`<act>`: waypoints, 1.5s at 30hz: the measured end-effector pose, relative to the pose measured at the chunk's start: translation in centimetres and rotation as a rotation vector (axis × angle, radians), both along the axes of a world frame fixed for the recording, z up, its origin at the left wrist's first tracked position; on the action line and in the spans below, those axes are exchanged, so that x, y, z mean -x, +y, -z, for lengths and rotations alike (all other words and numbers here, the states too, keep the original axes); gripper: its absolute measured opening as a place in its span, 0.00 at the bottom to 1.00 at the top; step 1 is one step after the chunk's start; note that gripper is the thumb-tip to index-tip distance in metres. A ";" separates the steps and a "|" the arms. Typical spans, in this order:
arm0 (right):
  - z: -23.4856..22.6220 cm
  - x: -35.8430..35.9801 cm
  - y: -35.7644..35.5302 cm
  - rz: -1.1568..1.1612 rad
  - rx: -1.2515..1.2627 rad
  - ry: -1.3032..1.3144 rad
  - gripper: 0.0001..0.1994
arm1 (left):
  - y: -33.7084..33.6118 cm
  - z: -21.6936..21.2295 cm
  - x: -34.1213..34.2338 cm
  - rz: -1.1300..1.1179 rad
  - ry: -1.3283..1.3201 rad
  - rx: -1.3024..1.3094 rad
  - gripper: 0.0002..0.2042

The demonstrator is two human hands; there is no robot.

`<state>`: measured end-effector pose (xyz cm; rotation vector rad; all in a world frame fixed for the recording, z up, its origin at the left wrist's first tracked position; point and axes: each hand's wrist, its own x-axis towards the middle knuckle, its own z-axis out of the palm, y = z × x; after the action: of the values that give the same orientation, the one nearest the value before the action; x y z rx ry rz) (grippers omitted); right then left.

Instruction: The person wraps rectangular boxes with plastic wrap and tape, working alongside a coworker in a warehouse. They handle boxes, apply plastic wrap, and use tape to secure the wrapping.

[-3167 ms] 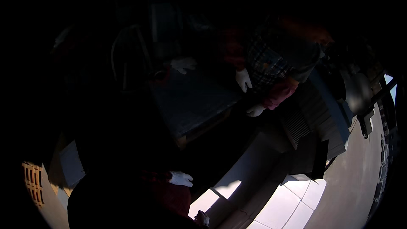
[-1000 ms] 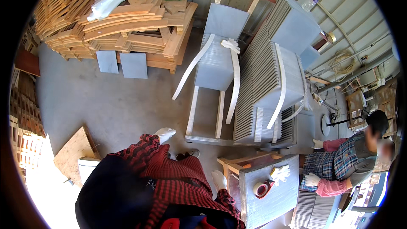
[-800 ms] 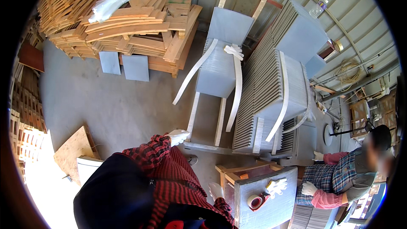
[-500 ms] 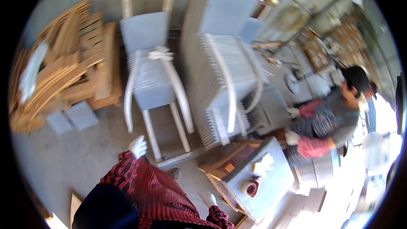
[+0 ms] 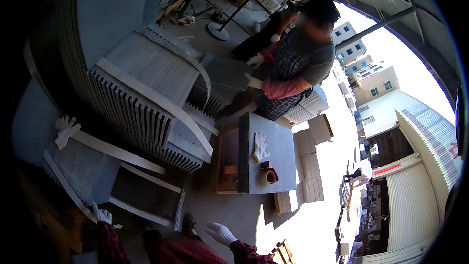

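Observation:
My left hand [image 5: 102,213], in a white glove, is at the lower left beside the near end of a pale strip that edges a low stack of grey pieces [image 5: 85,166]. Its fingers look apart with nothing in them; whether it touches the strip I cannot tell. My right hand [image 5: 221,233], also gloved, is held over the floor with its fingers stretched out and holds nothing. A loose white glove [image 5: 67,131] lies on the low stack, by the far end of a curved pale strip [image 5: 117,151].
A tall stack of grey panels [image 5: 132,112] stands beyond. On a grey-topped table [image 5: 281,142] lie a white glove [image 5: 261,147] and a red tape dispenser [image 5: 268,173]. A co-worker [image 5: 293,63] stands behind it, by piled boards [image 5: 310,166]. Sunlit ground [image 5: 332,142] lies right.
My view has swung to the right, so the stacks now sit further left and the sunlit yard shows. My left hand is now nearer the low stack; my right hand stays empty.

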<state>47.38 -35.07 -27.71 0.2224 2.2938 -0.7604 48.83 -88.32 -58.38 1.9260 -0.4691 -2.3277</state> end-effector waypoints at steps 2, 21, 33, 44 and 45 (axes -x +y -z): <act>-0.2 1.3 -2.5 -0.092 -0.043 0.119 0.26 | -1.6 1.1 0.7 0.008 -0.030 0.005 0.25; -11.2 10.4 -9.3 0.248 0.084 0.449 0.23 | 0.5 -5.6 4.5 -0.032 -0.124 0.363 0.45; 6.3 13.3 -27.7 -0.605 0.232 0.066 0.25 | -0.4 -2.2 1.5 0.007 -0.016 0.214 0.45; 11.5 13.4 -34.6 -0.753 0.266 0.168 0.22 | 0.6 -4.7 2.3 0.097 -0.153 0.271 0.46; 12.0 13.2 -34.8 -0.769 0.237 0.178 0.23 | 0.6 -5.2 3.1 0.085 -0.173 0.274 0.45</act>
<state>34.17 -69.92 -39.72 -0.8183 2.1617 -0.6372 45.74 -87.77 -53.21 2.0132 -0.8518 -2.0211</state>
